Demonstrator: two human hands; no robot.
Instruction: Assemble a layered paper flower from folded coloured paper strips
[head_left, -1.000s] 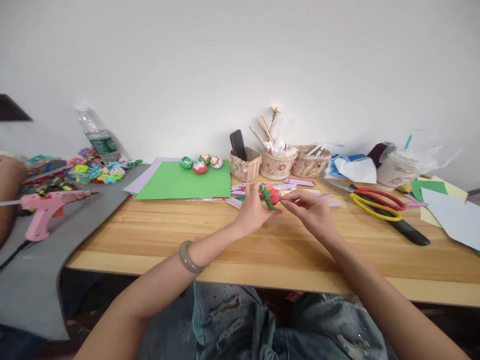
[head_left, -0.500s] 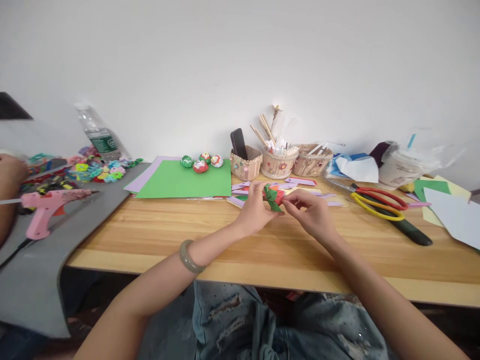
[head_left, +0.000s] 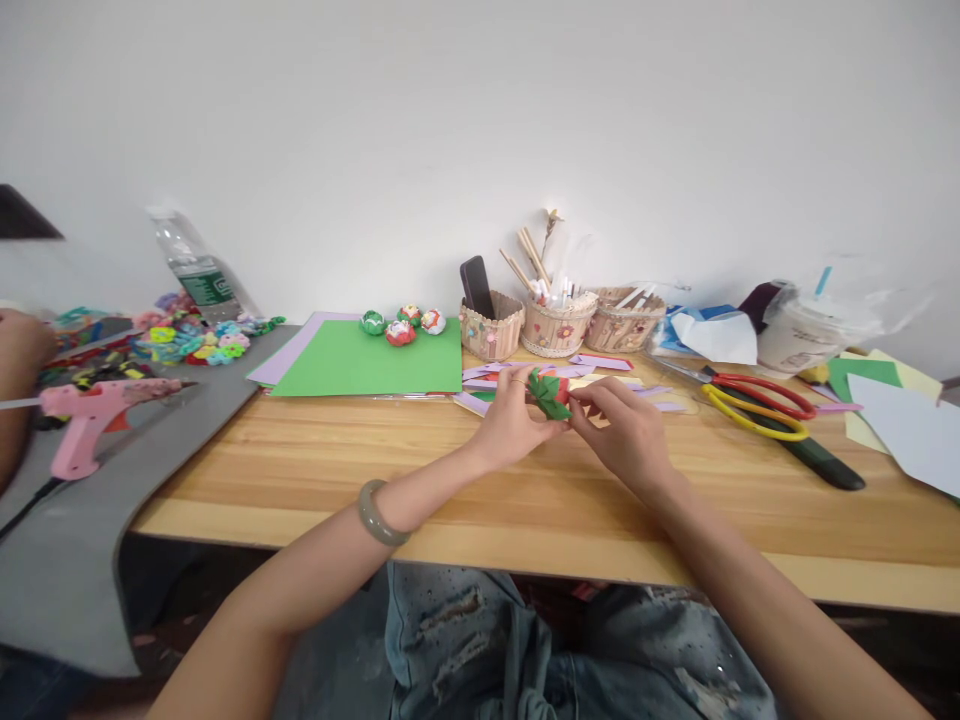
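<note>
Between my two hands, just above the wooden table, is a folded paper flower with green outer petals and red paper on its far side. My left hand grips it from the left, fingers curled behind it and thumb along the lower edge. On the right, the fingertips of my right hand pinch the flower's right edge. Folded strips of purple, red and yellow paper lie just behind my hands. Several finished paper flowers rest on a green paper sheet to the left.
Decorated holders with sticks and a phone stand along the wall. Scissors, a plastic cup and loose paper are at right. A pink glue gun, a bottle and another person's arm are at left.
The flower has turned so its green petals face me more, spread wider over the red. My right hand has shifted slightly right and stays at its edge.
</note>
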